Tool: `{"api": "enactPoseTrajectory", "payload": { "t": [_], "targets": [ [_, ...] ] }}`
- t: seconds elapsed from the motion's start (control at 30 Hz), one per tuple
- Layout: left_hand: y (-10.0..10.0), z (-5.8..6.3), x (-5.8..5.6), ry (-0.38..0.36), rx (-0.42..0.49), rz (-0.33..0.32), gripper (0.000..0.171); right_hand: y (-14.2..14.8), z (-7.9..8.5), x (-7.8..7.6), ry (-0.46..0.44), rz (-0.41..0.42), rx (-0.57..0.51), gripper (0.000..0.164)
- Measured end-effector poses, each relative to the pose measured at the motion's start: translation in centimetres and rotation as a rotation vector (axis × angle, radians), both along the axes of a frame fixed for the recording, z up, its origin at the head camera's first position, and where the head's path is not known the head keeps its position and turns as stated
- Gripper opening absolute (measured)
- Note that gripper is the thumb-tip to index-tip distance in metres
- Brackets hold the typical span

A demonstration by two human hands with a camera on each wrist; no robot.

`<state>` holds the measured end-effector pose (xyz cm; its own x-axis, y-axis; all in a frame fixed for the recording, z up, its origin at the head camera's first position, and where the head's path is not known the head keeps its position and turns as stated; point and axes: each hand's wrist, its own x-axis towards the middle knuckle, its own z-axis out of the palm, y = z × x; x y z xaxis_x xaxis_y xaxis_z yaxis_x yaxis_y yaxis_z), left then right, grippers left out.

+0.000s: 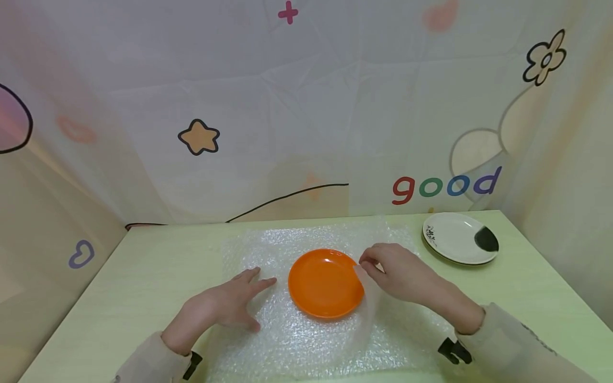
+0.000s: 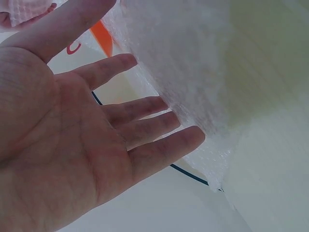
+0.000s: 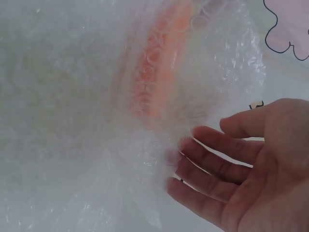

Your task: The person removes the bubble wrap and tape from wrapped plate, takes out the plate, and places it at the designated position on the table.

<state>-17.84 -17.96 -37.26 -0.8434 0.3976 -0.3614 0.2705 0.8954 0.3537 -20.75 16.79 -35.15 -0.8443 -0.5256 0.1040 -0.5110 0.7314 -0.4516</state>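
An orange plate (image 1: 325, 284) lies on a sheet of clear bubble wrap (image 1: 297, 346) spread over the table. At the plate's right rim my right hand (image 1: 397, 271) holds a raised edge of the wrap with curled fingers. In the right wrist view, the fingertips of the right hand (image 3: 231, 164) are against the wrap, and the orange plate (image 3: 161, 63) shows through the bubbles. My left hand (image 1: 230, 300) is left of the plate, fingers spread. The left wrist view shows the left hand (image 2: 87, 125) palm-on, its fingertips by the bubble wrap (image 2: 178, 63).
Toward the back right of the pale green table (image 1: 158, 266) sits a white plate (image 1: 455, 239) with a black patch and a dark floral mark. Behind the table hangs a printed curtain (image 1: 306, 106) with a star, a flower and the word "good".
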Motion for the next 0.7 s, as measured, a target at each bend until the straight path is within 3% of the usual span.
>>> {"api": "enactPoseTrajectory", "payload": {
  "t": [0.33,0.7],
  "targets": [
    [0.1,0.1,0.0,-0.006,0.003,0.01,0.088,0.5,0.5,-0.1,-0.155,-0.023,-0.031,0.014],
    [0.1,0.1,-0.1,-0.005,0.003,0.011,0.088,1.4,0.7,-0.1,-0.183,-0.007,-0.009,0.016]
  ]
}}
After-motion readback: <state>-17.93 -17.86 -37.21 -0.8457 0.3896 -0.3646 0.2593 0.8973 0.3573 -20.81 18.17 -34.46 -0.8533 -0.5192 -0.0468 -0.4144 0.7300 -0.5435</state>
